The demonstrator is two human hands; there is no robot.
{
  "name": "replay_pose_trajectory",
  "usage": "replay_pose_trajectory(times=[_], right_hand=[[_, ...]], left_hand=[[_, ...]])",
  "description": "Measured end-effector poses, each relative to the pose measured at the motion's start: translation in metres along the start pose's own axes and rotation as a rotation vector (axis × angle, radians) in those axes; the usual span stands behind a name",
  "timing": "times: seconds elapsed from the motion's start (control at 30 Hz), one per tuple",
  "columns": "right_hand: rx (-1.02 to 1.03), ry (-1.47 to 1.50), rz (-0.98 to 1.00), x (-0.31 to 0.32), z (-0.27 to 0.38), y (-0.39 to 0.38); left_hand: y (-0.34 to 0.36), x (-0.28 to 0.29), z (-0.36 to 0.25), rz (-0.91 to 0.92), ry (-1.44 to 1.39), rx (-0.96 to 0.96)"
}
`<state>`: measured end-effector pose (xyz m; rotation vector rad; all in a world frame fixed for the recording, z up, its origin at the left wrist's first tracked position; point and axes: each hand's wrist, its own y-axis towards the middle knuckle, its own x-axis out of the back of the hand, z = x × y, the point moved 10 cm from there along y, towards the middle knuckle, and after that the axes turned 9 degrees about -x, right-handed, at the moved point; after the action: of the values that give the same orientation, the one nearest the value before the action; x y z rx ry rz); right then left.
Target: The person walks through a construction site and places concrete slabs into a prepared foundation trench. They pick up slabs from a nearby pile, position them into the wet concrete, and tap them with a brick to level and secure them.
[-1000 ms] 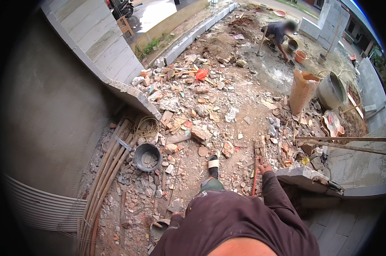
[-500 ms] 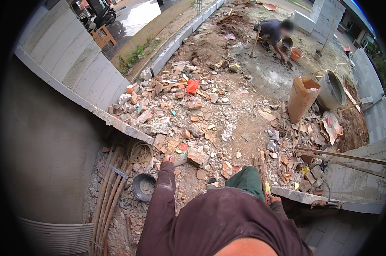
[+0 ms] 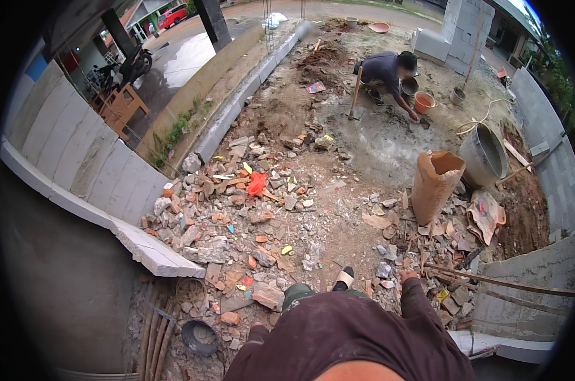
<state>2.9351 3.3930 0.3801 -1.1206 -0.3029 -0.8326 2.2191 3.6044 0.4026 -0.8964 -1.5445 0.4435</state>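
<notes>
My right hand (image 3: pixel 407 275) is low at the right of my body, fingers curled beside rubble and thin wood pieces; what it holds, if anything, is too small to make out. My left hand (image 3: pixel 257 329) shows slightly at the left of my dark shirt, its fingers mostly hidden, near broken masonry (image 3: pixel 268 292). My sandalled foot (image 3: pixel 343 279) stands on dusty ground. A black bucket (image 3: pixel 200 336) lies left of me, by bundled poles (image 3: pixel 157 340). Ahead on the right are an open paper sack (image 3: pixel 432 190) and a grey drum (image 3: pixel 483 157). Long battens (image 3: pixel 497 282) reach toward my right hand.
A co-worker (image 3: pixel 386 79) crouches on wet cement by an orange bucket (image 3: pixel 425 101) and upright handled tool (image 3: pixel 354 98). Block walls (image 3: pixel 97 184) bound both sides; the left has a jutting slab edge (image 3: pixel 160 251). A concrete curb (image 3: pixel 224 127) runs toward the road (image 3: pixel 351 11).
My view has lifted, showing more road and yard. My left hand, raised forward half a second ago, is back low beside my body. The co-worker's head is lowered over the reaching arm.
</notes>
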Motion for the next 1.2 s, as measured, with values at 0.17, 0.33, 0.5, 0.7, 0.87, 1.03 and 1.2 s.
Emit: replay_pose_trajectory(times=[0.17, 0.33, 0.5, 0.7, 0.87, 1.03, 1.2], right_hand=[[0.256, -0.060, -0.147, 0.055, 0.205, -0.001], [0.275, -0.041, -0.051, 0.026, 0.298, -0.021], [0.005, -0.031, -0.026, 0.025, 0.233, 0.037], [-0.281, -0.553, -0.234, 0.076, 0.050, 0.089], [-0.186, -0.531, -0.175, 0.021, 0.059, 0.112], [-0.466, 0.200, -0.302, -0.024, 0.035, 0.178], [-0.193, 0.078, -0.056, -0.003, 0.223, 0.226]], left_hand=[[0.031, 0.086, -0.051, -0.446, -0.637, 0.141], [0.104, 0.166, -0.083, -0.499, -0.678, 0.110], [0.190, 0.224, -0.146, -0.205, -0.282, 0.011], [0.336, 0.309, -0.258, 0.038, 0.430, -0.307], [0.458, 0.455, -0.289, -0.287, -0.579, -0.126], [0.494, 0.575, -0.452, -0.468, -0.437, -0.544], [0.483, 0.605, -0.444, -0.532, -0.366, -0.354]])
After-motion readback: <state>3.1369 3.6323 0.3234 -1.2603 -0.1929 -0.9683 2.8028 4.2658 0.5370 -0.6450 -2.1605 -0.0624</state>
